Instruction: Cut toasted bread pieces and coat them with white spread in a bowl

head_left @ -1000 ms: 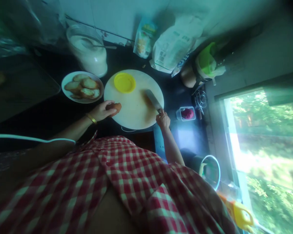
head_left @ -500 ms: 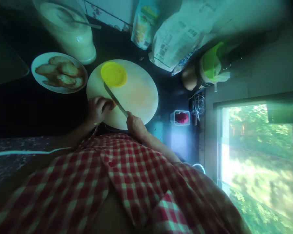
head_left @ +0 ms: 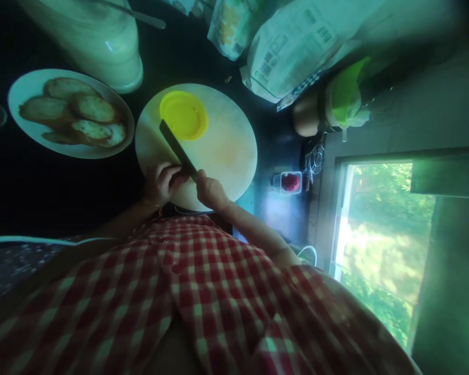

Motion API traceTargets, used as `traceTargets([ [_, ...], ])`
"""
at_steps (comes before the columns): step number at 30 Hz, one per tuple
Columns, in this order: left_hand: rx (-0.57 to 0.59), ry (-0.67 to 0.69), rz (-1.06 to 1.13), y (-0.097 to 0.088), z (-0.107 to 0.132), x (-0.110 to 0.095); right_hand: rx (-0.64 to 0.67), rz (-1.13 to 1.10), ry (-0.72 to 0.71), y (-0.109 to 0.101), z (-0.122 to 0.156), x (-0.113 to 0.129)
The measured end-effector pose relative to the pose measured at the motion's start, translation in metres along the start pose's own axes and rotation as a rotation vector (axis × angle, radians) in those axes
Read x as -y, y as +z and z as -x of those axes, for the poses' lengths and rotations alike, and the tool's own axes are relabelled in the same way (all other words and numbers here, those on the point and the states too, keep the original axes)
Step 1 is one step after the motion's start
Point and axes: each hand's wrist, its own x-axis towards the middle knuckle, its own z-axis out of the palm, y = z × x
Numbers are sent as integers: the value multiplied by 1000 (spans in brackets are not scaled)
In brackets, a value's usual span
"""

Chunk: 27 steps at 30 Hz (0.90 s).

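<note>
My right hand (head_left: pixel 211 191) is closed round the handle of a knife (head_left: pixel 176 147). Its blade slants up and left over a round white cutting board (head_left: pixel 230 151), the tip close to a shallow yellow dish (head_left: pixel 183 115) on the board's upper left. At the board's lower left edge, my left hand (head_left: pixel 162 182) has its fingers curled just below the blade. What those fingers hold, if anything, is hidden by the hand and the knife.
Left of the board stands a white plate (head_left: pixel 128 133) of browned slices. Behind are a large white jar (head_left: pixel 117 57) with a spoon across it, a paper bag (head_left: pixel 293 47) and a smaller packet (head_left: pixel 232 28). A small clear tub (head_left: pixel 288 183) sits to the right.
The knife blade has turned so its dark flat side shows, and its tip lies slightly further left. My left fingers have shifted a little. The whole view has tilted and moved closer.
</note>
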Motion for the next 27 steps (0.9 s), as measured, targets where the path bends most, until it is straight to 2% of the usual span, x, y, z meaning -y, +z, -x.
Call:
traceTargets([
  [2, -2, 19, -9, 1, -1, 1, -2, -11, 3, -3, 11, -2],
  [6, 46, 94, -46, 5, -5, 7, 48, 32, -20, -20, 54, -3],
  [9, -32, 128, -66, 10, -4, 12, 130, 81, -9, -29, 68, 1],
  [11, -88, 146, -52, 14, -3, 15, 149, 96, -2, -27, 59, 5],
  [16, -143, 170, -34, 17, 0, 25, 87, 95, -15, -4, 11, 12],
  [19, -163, 193, -37, 15, -1, 26, 58, 52, -4, -1, 6, 12],
  [22, -196, 227, -40, 11, -5, 21, 77, 39, 4, -14, 33, 10],
  [25, -116, 210, -40, 7, -9, 16, 130, 60, 7, -30, 65, 11],
  [27, -75, 214, -16, 6, -10, 16, 175, 76, 13, -35, 75, 13],
])
